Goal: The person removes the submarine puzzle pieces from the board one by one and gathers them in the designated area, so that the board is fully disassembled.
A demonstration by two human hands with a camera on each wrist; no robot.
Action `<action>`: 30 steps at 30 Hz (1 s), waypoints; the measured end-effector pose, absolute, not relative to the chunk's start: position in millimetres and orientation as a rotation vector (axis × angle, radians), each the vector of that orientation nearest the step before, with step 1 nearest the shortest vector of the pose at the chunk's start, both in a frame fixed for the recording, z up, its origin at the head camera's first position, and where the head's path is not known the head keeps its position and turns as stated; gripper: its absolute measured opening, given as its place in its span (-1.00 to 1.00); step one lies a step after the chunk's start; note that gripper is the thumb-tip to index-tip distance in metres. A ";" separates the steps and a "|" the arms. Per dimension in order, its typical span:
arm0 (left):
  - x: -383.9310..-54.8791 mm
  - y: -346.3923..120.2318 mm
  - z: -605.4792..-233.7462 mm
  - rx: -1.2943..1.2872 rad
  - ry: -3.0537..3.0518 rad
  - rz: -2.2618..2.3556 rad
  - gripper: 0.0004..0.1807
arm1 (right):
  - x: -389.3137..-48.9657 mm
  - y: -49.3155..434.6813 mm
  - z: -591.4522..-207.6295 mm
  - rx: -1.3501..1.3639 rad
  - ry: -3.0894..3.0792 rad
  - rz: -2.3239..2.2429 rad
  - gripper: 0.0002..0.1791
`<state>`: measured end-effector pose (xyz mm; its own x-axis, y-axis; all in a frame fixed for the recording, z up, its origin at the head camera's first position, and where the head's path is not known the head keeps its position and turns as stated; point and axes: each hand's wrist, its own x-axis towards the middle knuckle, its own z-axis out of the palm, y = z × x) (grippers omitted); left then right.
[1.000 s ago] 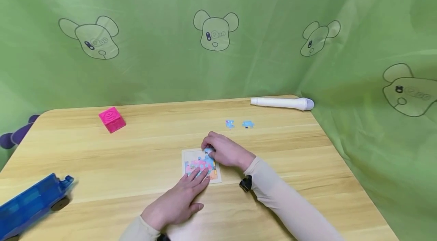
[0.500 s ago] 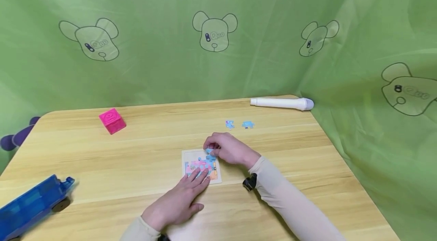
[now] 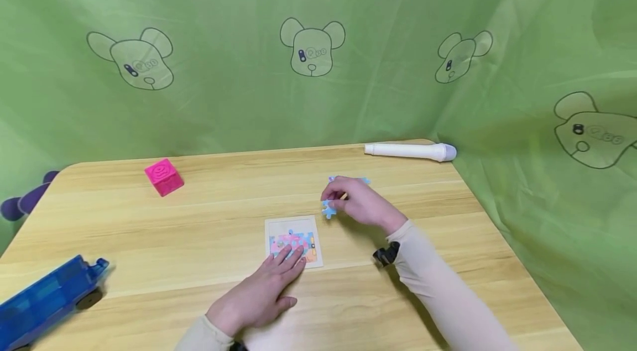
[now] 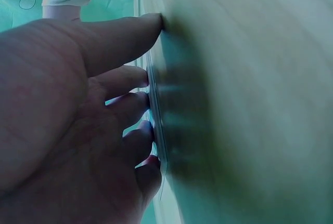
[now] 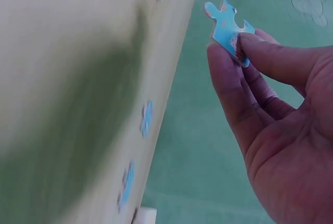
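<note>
Resting the left hand (image 3: 264, 291), fingers out, on a little puzzle (image 3: 281, 227), low in the middle of the frame. Pinching a blue piece (image 3: 328, 208) with the right hand (image 3: 362, 202), just right of the middle. Partly hiding two more blue pieces (image 5: 147, 118) behind that hand. Showing a white microphone (image 3: 405, 150) farther back, at the right.
</note>
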<state>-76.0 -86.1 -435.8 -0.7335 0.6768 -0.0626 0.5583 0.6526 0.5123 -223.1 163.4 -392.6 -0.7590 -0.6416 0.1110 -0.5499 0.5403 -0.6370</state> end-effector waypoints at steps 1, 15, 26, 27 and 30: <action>-75.9 -86.1 -435.8 0.998 2.622 0.692 -0.27 | -224.5 167.7 -391.3 -1.015 2.656 -1.013 -0.85; -75.9 -86.8 -437.9 1.007 2.619 0.711 -0.26 | -249.1 225.2 -392.2 -0.754 2.764 -0.989 -0.88; -75.8 -85.4 -437.1 1.006 2.615 0.709 -0.26 | -275.9 272.0 -403.4 -0.465 2.727 -1.104 -0.85; -75.9 -85.4 -437.4 1.006 2.614 0.708 -0.26 | -278.4 275.3 -404.9 -0.452 2.721 -1.112 -0.85; -75.8 -85.8 -437.2 0.996 2.616 0.702 -0.26 | -285.2 282.4 -409.6 -0.438 2.719 -1.103 -0.82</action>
